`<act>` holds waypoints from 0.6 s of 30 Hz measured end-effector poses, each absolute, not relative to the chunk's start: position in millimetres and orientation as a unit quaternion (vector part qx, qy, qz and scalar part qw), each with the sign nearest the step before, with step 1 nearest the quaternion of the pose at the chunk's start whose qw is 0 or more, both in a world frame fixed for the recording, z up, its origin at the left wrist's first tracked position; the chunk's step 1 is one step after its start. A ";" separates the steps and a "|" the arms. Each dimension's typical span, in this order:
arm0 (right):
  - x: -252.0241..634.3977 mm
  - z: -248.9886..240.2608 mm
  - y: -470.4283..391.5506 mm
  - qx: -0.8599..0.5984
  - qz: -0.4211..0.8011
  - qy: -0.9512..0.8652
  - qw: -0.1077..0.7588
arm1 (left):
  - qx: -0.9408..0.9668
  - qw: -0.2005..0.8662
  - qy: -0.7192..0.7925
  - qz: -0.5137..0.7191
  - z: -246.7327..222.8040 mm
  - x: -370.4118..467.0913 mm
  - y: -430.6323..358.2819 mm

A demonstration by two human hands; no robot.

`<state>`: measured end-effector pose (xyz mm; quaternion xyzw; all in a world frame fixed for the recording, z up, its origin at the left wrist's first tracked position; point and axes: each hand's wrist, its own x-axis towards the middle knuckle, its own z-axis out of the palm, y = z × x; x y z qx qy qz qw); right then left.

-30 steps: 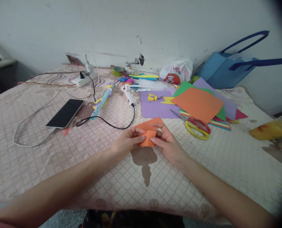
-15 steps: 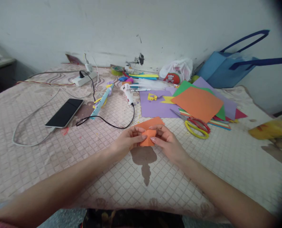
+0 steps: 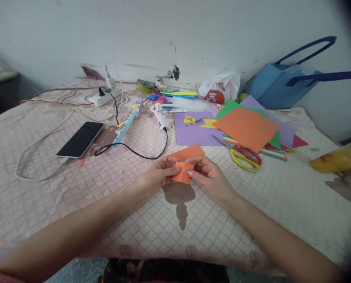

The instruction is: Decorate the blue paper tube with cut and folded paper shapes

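A small orange paper piece (image 3: 182, 175) with creases in it is held up just above the table, tilted a little. My left hand (image 3: 163, 173) pinches its left side between thumb and fingers. At its right edge, my right hand (image 3: 204, 173) is closed, thumb and forefinger against the paper. Behind both hands a larger orange paper sheet (image 3: 190, 151) lies on the cloth, partly covered by my fingers. Scissors (image 3: 246, 161) with red and yellow handles rest to the right of my right hand.
Coloured paper sheets (image 3: 246, 127) are stacked at the right, beside a purple sheet (image 3: 193, 133). A white glue gun (image 3: 158, 116) with a black cord stands behind. A phone (image 3: 81, 139) lies left, near a power strip (image 3: 104, 98). A blue bag (image 3: 281, 86) sits back right.
The small orange paper has turned slightly between my fingers, its lower edge now slanting. My right thumb has shifted toward the paper's right edge. Everything else on the table stays put.
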<state>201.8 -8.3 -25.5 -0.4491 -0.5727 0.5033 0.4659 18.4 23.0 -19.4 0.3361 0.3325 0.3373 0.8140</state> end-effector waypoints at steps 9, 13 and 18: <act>198.7 -23.8 -8.5 -0.416 0.606 -0.504 0.453 | 0.337 0.802 0.338 0.359 -20.1 19.4 22.9; 199.0 -24.8 -8.1 -0.429 0.587 -0.499 0.471 | 0.352 0.791 0.347 0.359 -19.7 19.1 23.2; 201.6 -26.5 -6.6 -0.451 0.530 -0.526 0.489 | 0.339 0.782 0.353 0.385 -17.3 19.7 22.6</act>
